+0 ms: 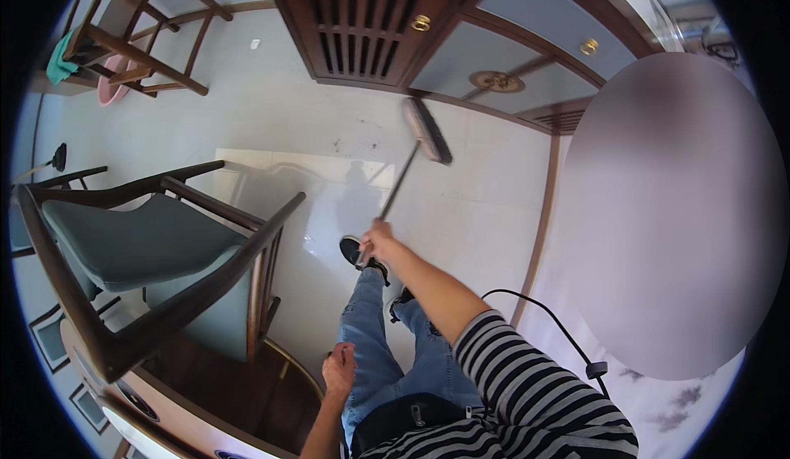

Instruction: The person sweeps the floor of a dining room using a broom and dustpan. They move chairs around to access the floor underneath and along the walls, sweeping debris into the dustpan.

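My right hand (374,243) is closed round the handle of a broom, in front of my body and above my dark shoe (352,249). The broom (421,130) reaches away from me, its pinkish head with dark bristles close to the foot of the wooden cabinet. The head looks slightly smeared by motion. Small dark specks of dirt (336,144) lie on the pale floor (477,212) left of the broom head. Beside my left thigh, my left hand (338,368) hangs with its fingers curled; whatever may be inside it is hidden.
A dark wooden cabinet (362,31) with brass knobs stands ahead. At my left are a chair with grey-green upholstery (140,241) and a round-edged table (197,414). A wooden stool (136,27) and pink basin (113,80) are far left. A black cable (543,307) arches at right.
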### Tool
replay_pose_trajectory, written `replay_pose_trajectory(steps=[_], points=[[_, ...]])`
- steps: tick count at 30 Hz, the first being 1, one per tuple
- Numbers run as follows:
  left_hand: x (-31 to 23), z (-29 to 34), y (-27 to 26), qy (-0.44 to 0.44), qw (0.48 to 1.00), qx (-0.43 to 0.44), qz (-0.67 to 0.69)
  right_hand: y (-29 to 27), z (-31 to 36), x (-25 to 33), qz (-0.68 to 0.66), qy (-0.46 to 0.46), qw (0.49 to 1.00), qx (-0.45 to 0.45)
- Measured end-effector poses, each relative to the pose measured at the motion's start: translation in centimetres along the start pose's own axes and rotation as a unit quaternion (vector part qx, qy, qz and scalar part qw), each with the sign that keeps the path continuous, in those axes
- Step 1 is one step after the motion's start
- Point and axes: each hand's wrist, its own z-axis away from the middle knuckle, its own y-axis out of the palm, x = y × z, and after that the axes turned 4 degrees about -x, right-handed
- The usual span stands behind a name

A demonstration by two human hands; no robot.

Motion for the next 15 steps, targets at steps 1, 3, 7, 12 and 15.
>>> replay_pose_trajectory(steps=[1, 3, 7, 12, 15], points=[[0.1, -0.2, -0.5, -0.006, 1.0, -0.01, 0.006, 3.4, 1.1, -0.4, 0.019, 0.007, 1.0, 0.007], [0.4, -0.3, -1.4, -0.016, 1.0, -0.021, 0.017, 8.7, 3.8, -0.8, 0.05, 0.014, 0.998, 0.028], [0.3, -0.4, -2.0, -0.011, 0.999, -0.02, 0.027, 11.3, 6.1, -0.1, 0.111, -0.022, 0.988, 0.101], [0.4, -0.7, -2.2, -0.001, 0.999, -0.014, 0.033, 3.5, 11.1, 1.1, 0.129, -0.135, 0.958, 0.219], [-0.5, -0.8, -2.5, 0.009, 1.0, -0.009, 0.029, -4.3, 16.6, 0.2, 0.138, -0.095, 0.977, 0.133]])
